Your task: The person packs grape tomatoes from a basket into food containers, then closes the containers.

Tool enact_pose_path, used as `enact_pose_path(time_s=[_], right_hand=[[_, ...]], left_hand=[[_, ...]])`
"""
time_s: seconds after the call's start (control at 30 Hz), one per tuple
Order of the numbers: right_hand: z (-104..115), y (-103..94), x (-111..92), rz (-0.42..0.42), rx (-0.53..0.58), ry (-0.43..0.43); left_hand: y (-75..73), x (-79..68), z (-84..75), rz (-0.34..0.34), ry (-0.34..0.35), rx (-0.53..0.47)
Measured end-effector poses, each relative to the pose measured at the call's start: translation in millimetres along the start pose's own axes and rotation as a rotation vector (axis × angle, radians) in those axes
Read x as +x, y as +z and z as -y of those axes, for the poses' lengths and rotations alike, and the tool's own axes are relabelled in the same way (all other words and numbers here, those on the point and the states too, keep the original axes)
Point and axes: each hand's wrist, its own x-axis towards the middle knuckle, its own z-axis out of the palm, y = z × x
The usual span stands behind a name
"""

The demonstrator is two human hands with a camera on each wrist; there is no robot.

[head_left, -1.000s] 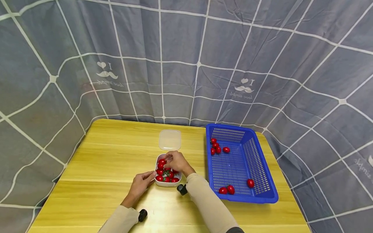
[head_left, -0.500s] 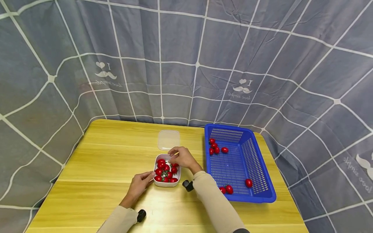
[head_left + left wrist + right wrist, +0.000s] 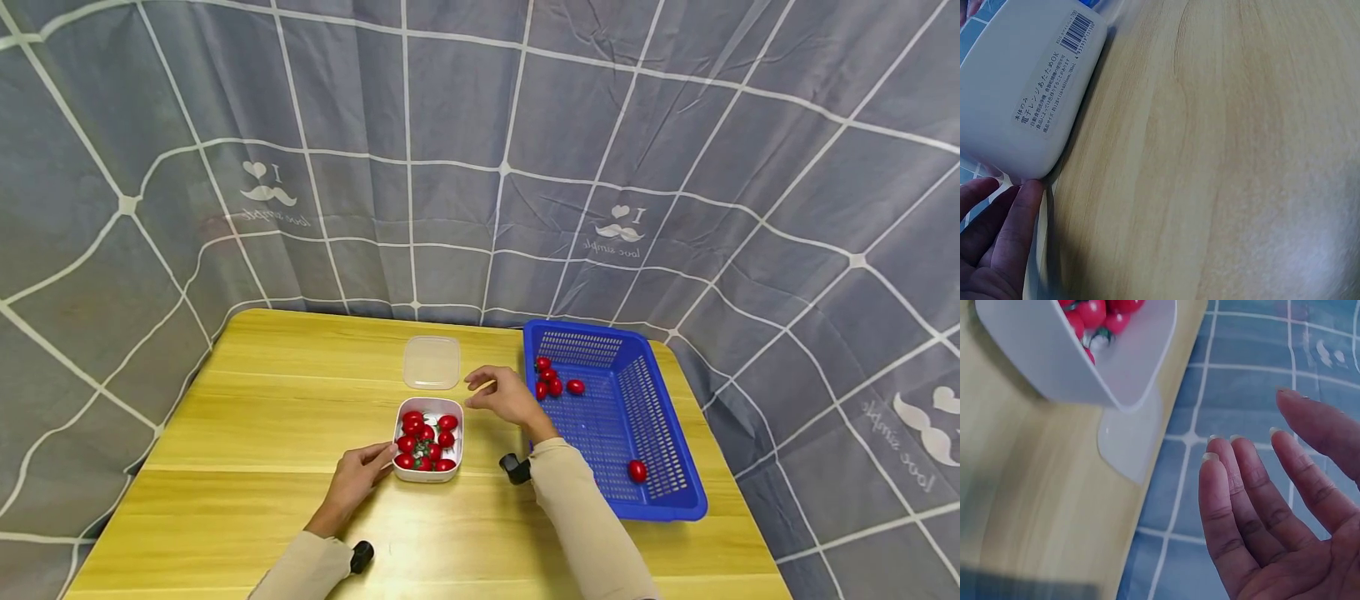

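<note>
A small white square container (image 3: 429, 477) with several cherry tomatoes (image 3: 426, 433) in it stands on the table. My left hand (image 3: 356, 479) rests at its left side; in the left wrist view, fairly straight fingers (image 3: 1017, 234) touch a lower corner of the labelled wall. Between the container and the blue basket, my right hand (image 3: 510, 396) hovers with relaxed, spread fingers. Nothing lies in its grasp, as the right wrist view of the hand (image 3: 1285, 512) confirms. Behind the container lies a clear square lid (image 3: 432, 362).
At the right of the wooden table (image 3: 285, 417) sits a blue perforated basket (image 3: 693, 487). Several tomatoes (image 3: 555, 387) are grouped in its far left corner, and a single tomato (image 3: 637, 471) is near its front right. A grey checked curtain (image 3: 450, 200) hangs behind the table.
My right hand has come out of the container and moved right toward the basket, leaving a tomato in the container's far right corner. My left hand has stayed at the container's side.
</note>
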Motion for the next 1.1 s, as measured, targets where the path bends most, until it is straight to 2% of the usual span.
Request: enact_pose_path(time_s=[0.2,0.37,0.57,0.8,0.93,1.1], right_hand=[[-7,-23.1,-14,-0.045,0.045,-0.018],[-14,-40.6,-23,-0.083,0.064,0.062],[-25,-60.7,-36,-0.124,0.084,0.068],[-39,-76.5,-47,-0.113,0.091,0.085],[-48,-82.0,-50,-0.104,0.084,0.066],[-56,-87.8,-54,-0.092,0.027,0.083]], left_hand=[[-0.4,0.0,0.7,-0.004,0.009,-0.006],[-0.4,-0.3,0.8,-0.003,0.010,-0.005],[-0.2,-0.9,0.0,-0.004,0.009,0.003],[-0.6,-1.5,0.1,0.000,0.000,-0.010],[-0.7,-1.5,0.0,-0.001,0.004,0.008],[-0.3,-0.9,0.0,-0.003,0.004,0.010]])
